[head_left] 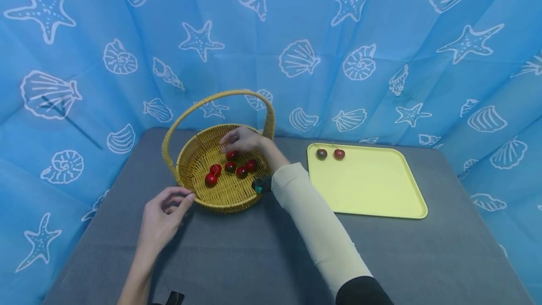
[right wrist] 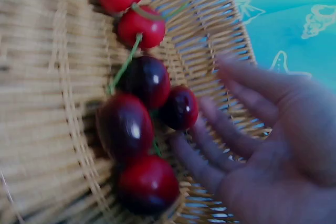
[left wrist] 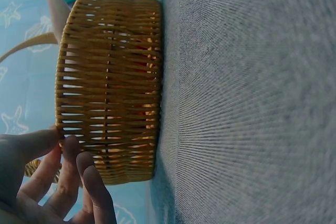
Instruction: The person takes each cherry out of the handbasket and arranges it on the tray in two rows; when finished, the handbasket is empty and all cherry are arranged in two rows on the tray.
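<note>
A yellow-brown wicker basket [head_left: 224, 205] with a tall arched handle stands on the left part of the table, and several red and dark-red cherries [head_left: 211, 180] lie on its floor. My left hand [head_left: 158, 218] pinches the basket's near-left rim between thumb and fingers, as the left wrist view shows on the wicker wall [left wrist: 113, 93]. Inside the basket my right hand [head_left: 244, 139] hovers close over a cherry [head_left: 231, 155]. In the right wrist view its blurred fingers are loosely bent beside a dark cherry [right wrist: 180, 107] and hold nothing; whether they touch it I cannot tell.
To the right of the basket lies a pale yellow tray [head_left: 368, 192] with two stemmed cherries [head_left: 339, 154] near its far-left corner. A grey cloth [head_left: 237, 258] covers the table. Behind hangs a blue curtain [head_left: 271, 32] with white shells and starfish.
</note>
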Available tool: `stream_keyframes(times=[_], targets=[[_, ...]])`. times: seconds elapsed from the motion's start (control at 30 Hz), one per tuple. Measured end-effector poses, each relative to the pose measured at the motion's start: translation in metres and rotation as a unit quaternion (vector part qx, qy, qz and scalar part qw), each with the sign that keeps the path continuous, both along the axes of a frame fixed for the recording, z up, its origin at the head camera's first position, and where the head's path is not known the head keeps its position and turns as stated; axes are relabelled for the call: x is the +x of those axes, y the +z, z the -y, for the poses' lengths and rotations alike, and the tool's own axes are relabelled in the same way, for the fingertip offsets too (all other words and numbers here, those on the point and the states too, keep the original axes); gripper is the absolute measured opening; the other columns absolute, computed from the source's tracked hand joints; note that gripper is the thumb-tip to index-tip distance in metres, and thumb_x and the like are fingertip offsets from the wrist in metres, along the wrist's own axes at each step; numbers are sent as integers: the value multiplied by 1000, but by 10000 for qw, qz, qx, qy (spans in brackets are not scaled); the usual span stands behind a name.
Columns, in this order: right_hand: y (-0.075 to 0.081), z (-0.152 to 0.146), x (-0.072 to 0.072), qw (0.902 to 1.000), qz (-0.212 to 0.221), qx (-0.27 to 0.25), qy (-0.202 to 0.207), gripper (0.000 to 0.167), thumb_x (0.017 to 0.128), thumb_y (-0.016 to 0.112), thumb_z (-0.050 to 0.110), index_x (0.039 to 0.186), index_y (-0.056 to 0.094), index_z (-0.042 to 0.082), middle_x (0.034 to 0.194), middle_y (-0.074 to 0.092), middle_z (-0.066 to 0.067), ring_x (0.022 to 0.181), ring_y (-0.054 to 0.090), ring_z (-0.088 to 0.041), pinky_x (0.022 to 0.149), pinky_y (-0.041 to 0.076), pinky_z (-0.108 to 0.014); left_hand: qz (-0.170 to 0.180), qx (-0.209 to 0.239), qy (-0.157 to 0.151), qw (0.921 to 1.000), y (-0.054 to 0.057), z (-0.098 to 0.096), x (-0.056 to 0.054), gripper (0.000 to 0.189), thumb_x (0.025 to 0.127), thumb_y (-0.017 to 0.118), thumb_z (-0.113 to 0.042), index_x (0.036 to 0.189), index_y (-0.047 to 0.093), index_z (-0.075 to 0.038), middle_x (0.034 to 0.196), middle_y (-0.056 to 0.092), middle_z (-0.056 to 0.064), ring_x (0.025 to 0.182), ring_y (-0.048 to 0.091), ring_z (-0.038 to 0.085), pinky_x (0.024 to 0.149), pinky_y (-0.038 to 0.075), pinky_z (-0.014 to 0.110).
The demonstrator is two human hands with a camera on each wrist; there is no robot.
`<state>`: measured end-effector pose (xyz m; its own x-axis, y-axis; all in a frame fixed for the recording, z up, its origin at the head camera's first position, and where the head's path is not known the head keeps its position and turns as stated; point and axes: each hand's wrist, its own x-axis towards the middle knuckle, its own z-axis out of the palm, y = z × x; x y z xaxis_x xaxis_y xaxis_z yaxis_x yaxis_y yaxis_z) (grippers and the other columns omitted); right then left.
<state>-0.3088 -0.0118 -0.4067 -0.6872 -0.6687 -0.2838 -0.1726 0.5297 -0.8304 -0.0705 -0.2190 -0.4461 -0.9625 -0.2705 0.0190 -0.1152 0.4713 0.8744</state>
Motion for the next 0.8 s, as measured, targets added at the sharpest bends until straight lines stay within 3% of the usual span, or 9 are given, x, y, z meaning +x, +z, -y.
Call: stream_keyframes(times=[0.1, 0.27, 0.67, 0.8], targets=[[-8, -2, 0, 9998, 107, 160, 22, 36, 105, 71, 12, 140, 69, 3, 145, 70, -16, 140, 63, -30, 116, 53, -42, 12, -2, 0, 10000, 0, 0, 0, 29, 106, 73, -36, 123, 73, -12, 105, 80, 20, 64, 70, 24, 57, 56, 28], [-15, -7, 0, 9992, 107, 363, -101, 36, 102, 75, 7, 138, 72, 8, 150, 67, -12, 150, 55, -31, 126, 45, -45, -23, -50, 8, 10000, 1, -1, 0, 29, 106, 73, -36, 122, 73, -12, 105, 80, 19, 63, 70, 24, 56, 55, 28], [-15, -11, -1, 9997, -62, 246, -2, 35, 99, 80, 12, 134, 75, 12, 135, 74, -8, 127, 66, -25, 112, 53, -39, 14, -13, -19, 10000, 2, 0, 0, 30, 105, 74, -36, 124, 73, -13, 105, 80, 18, 62, 68, 18, 56, 55, 27], [-10, -15, -2, 9999, -1, -105, 56, 39, 99, 80, 12, 138, 73, 9, 139, 73, -8, 134, 64, -25, 117, 51, -41, 73, 21, -18, 10000, 3, 0, 1, 32, 105, 74, -38, 125, 72, -13, 107, 80, 17, 63, 69, 17, 57, 54, 26]])
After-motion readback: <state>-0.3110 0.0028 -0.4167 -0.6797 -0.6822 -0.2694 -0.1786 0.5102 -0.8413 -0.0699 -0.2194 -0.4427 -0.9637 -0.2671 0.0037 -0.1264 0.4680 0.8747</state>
